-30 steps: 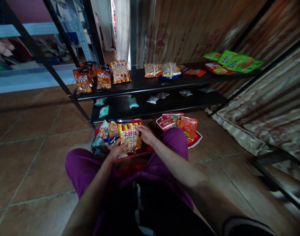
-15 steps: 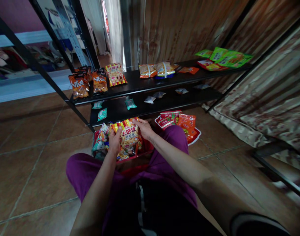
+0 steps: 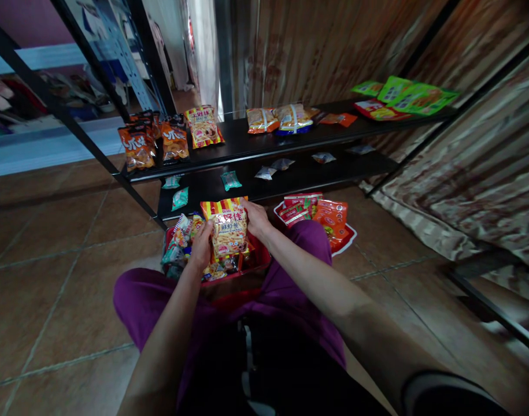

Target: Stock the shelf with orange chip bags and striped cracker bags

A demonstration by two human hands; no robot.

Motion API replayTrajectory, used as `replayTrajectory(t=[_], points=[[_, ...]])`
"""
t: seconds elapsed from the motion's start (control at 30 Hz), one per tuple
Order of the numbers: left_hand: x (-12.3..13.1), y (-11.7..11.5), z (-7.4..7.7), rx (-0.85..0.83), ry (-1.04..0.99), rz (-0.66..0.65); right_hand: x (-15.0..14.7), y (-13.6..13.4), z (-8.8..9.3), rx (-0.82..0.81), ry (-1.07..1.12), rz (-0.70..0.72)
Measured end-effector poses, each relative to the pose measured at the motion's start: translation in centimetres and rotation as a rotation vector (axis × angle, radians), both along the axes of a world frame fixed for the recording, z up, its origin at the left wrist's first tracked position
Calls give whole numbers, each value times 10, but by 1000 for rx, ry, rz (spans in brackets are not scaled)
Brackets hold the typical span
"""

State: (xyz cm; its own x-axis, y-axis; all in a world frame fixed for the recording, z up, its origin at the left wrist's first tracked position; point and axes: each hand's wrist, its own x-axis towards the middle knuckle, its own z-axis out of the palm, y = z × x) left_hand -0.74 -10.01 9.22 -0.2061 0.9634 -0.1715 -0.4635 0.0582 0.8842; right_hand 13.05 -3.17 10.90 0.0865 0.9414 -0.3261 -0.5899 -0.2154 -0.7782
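Between my two hands is a bag of prawn crackers [image 3: 229, 228], red and yellow striped at the top, its printed front turned toward me. My left hand [image 3: 202, 245] grips its left edge, and my right hand [image 3: 256, 218] has hold of the upper right side. Below the bag stands a red basket [image 3: 262, 260] filled with assorted snack packets [image 3: 177, 245], partly hidden by the bag and my hands. A similar striped bag [image 3: 203, 126] stands on the upper shelf.
A black shelf unit [image 3: 233, 138] stands in front of me, carrying orange snack bags [image 3: 175, 141], noodle-like packs [image 3: 293, 118] and green packets [image 3: 420, 95]. Small teal packets [image 3: 231, 180] lie on its lower shelf. Right of my knee sits a tray [image 3: 350, 240] of red and orange packets.
The bag of prawn crackers has been raised slightly and turned more upright, with both hands still on it. The head view has shifted a little.
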Motion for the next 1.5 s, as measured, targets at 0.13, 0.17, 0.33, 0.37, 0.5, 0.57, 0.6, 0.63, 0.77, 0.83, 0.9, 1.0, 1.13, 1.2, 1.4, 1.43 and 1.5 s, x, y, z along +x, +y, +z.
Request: replayTrajectory(t=[0.13,0.17,0.33,0.37,0.5,0.57,0.6,0.63,0.77,0.83,0.9,1.0,1.13,1.2,1.4,1.43,1.5], points=[[-5,-12,-15,-16,-47,-300,6,12,-2,-93,5,-11],[-5,-15,-18,-12,-56,-337,8,15,-3,-117,5,-6],[-1,-19,-21,-45,-47,-345,11,27,-6,-231,-11,18],[0,-19,-20,-61,-41,-327,12,28,-6,-234,-16,44],[2,-14,-15,-120,-22,-196,19,18,-6,-214,-62,285],[2,-9,-15,-147,-21,-112,25,6,-8,-179,-76,419],[2,-6,-15,-163,-19,-67,27,-1,-9,-158,-78,466],[2,-3,-15,-179,-17,-22,29,-8,-12,-139,-78,497],[4,9,-13,-245,7,108,31,-25,-24,-137,-137,467],[7,12,-9,-271,8,133,28,-26,-28,-159,-152,403],[10,14,-5,-282,-7,142,26,-26,-30,-177,-137,366],[13,15,0,-288,-27,177,24,-25,-29,-204,-94,398],[15,18,2,-288,-33,207,19,-31,-30,-237,-32,389],[17,20,0,-276,-41,201,15,-36,-32,-239,-54,393],[24,27,-2,-240,-63,169,0,-47,-34,-190,-54,331],[24,28,-1,-249,-65,167,-1,-47,-34,-188,-53,309],[24,28,2,-287,-82,164,-1,-47,-35,-185,-61,292]])
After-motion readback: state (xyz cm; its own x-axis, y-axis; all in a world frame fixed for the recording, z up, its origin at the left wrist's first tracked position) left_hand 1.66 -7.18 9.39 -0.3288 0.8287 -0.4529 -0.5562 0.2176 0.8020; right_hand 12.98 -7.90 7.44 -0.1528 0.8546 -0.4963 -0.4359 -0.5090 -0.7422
